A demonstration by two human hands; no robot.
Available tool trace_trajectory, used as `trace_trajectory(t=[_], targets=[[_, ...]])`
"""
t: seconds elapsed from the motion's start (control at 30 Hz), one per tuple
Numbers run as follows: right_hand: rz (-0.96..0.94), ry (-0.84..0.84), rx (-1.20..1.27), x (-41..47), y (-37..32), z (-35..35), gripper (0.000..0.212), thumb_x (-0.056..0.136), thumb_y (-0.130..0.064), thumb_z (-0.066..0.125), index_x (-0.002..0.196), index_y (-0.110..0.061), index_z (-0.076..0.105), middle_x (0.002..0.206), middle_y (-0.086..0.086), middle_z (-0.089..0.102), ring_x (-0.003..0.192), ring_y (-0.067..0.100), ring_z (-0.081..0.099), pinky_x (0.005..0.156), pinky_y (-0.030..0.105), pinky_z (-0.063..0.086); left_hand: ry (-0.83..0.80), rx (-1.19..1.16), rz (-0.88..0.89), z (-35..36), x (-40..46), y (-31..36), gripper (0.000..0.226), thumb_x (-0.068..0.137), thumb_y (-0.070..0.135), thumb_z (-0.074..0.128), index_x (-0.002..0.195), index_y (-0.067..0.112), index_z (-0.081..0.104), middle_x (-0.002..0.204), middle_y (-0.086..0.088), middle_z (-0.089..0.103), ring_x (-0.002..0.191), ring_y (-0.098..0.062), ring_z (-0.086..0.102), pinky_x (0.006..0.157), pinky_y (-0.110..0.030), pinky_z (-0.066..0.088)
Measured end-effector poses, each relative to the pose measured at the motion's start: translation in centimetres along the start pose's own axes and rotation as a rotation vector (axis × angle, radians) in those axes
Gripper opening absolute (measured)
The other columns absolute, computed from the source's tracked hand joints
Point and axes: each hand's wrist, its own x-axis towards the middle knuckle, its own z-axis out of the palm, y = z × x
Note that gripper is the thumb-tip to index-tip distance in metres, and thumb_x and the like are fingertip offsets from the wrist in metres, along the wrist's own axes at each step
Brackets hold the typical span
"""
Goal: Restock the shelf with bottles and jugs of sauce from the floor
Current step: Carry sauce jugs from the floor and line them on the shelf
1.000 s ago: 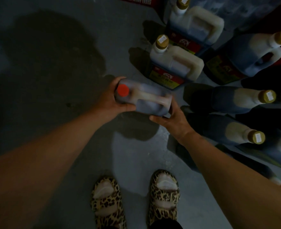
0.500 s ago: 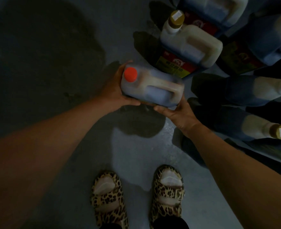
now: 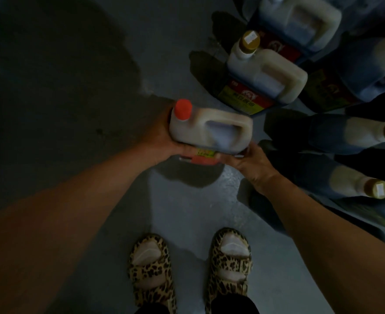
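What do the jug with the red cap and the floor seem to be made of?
The red-capped jug with a moulded handle, held in both hands, looks like translucent, matte plastic: dark sauce shows through its pale walls, and the handle is formed in one piece. Its red cap seems smooth plastic too. The grey floor looks like painted or sealed concrete, with dull sheen and mottled stains.

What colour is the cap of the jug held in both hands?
Orange-red. The cap of the held jug shows best in the head view.

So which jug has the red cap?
The jug held in both hands, left hand and right hand; the floor jugs whose caps show have gold ones.
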Motion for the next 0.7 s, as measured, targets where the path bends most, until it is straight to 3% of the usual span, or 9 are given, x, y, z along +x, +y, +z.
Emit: trace_trajectory(t=[0.1, 0.17, 0.27, 0.33, 0.4, 0.47, 0.53, 0.7], targets=[[0.059, -0.046, -0.027, -1.8, -0.5, 0.6, 0.068, 0.075, -0.015, 0.086, 0.136, -0.019, 0.056, 0.120, -0.006, 0.065, 0.120, 0.021, 0.060, 0.098, 0.034, 0.053, 0.025, -0.131, -0.103, -0.1, -3.1, -1.0, 0.108, 0.026, 0.056, 0.088, 0.124, 0.032, 0.049, 0.118, 0.012, 0.061, 0.113, -0.008, 0.058, 0.094, -0.021, 0.047], [0.094, -0.112, -0.052, -3.0, -1.2, 1.2, 0.058, 0.077, -0.016, 0.085, 0.128, -0.026, 0.059, 0.120, -0.009, 0.065, 0.121, 0.018, 0.059, 0.100, 0.035, 0.052, 0.044, -0.196, -0.169, -0.3, -5.2, -1.4, 0.106, 0.031, 0.048, 0.094, 0.125, 0.030, 0.049, 0.114, 0.018, 0.060, 0.108, -0.005, 0.059, 0.089, -0.018, 0.049], [0.135, -0.212, -0.074, -5.2, -2.8, 2.3, 0.053, 0.080, -0.018, 0.084, 0.123, -0.031, 0.058, 0.122, -0.007, 0.066, 0.115, 0.013, 0.061, 0.084, 0.019, 0.056, 0.090, -0.276, -0.249, -1.1, -9.0, -1.3, 0.090, 0.054, 0.009, 0.096, 0.129, 0.023, 0.047, 0.110, 0.015, 0.060, 0.101, -0.003, 0.060, 0.085, -0.017, 0.053], [0.151, -0.252, -0.084, -7.0, -4.1, 3.0, 0.053, 0.080, -0.022, 0.085, 0.124, -0.032, 0.058, 0.124, -0.007, 0.066, 0.113, 0.009, 0.062, 0.076, 0.014, 0.055, 0.104, -0.311, -0.293, -1.8, -11.6, -0.8, 0.093, 0.047, 0.022, 0.098, 0.125, 0.028, 0.048, 0.114, 0.007, 0.064, 0.104, -0.008, 0.062, 0.091, -0.029, 0.054], [0.171, -0.271, -0.084, -9.1, -5.7, 3.7, 0.052, 0.077, -0.029, 0.085, 0.123, -0.032, 0.060, 0.124, -0.007, 0.067, 0.112, 0.008, 0.063, 0.080, 0.017, 0.055, 0.142, -0.368, -0.326, -2.5, -14.4, 0.6, 0.087, 0.054, 0.017, 0.096, 0.127, 0.026, 0.050, 0.113, 0.009, 0.065, 0.107, -0.010, 0.063, 0.084, -0.022, 0.055], [0.195, -0.284, -0.075, -11.3, -7.3, 4.3, 0.060, 0.070, -0.040, 0.087, 0.124, -0.029, 0.063, 0.124, -0.004, 0.070, 0.114, 0.013, 0.066, 0.093, 0.030, 0.056, 0.206, -0.424, -0.341, -3.3, -17.1, 2.3, 0.073, 0.067, 0.006, 0.088, 0.127, 0.023, 0.051, 0.108, 0.013, 0.064, 0.101, -0.002, 0.063, 0.071, -0.012, 0.054], [0.220, -0.292, -0.057, -13.9, -9.1, 5.1, 0.065, 0.065, -0.045, 0.086, 0.124, -0.026, 0.065, 0.122, -0.004, 0.073, 0.112, 0.014, 0.069, 0.096, 0.035, 0.056, 0.261, -0.474, -0.348, -4.0, -19.8, 4.4, 0.062, 0.071, 0.008, 0.085, 0.121, 0.025, 0.052, 0.104, 0.014, 0.065, 0.095, 0.001, 0.063, 0.067, -0.011, 0.053], [0.211, -0.280, -0.080, -20.9, -15.5, 6.2, 0.052, 0.066, -0.045, 0.083, 0.111, -0.022, 0.070, 0.104, -0.007, 0.077, 0.097, 0.009, 0.073, 0.074, 0.020, 0.057, 0.329, -0.587, -0.357, -6.3, -26.7, 10.0, 0.064, 0.062, 0.029, 0.087, 0.119, 0.023, 0.059, 0.108, 0.004, 0.071, 0.096, -0.007, 0.069, 0.078, -0.024, 0.056]])
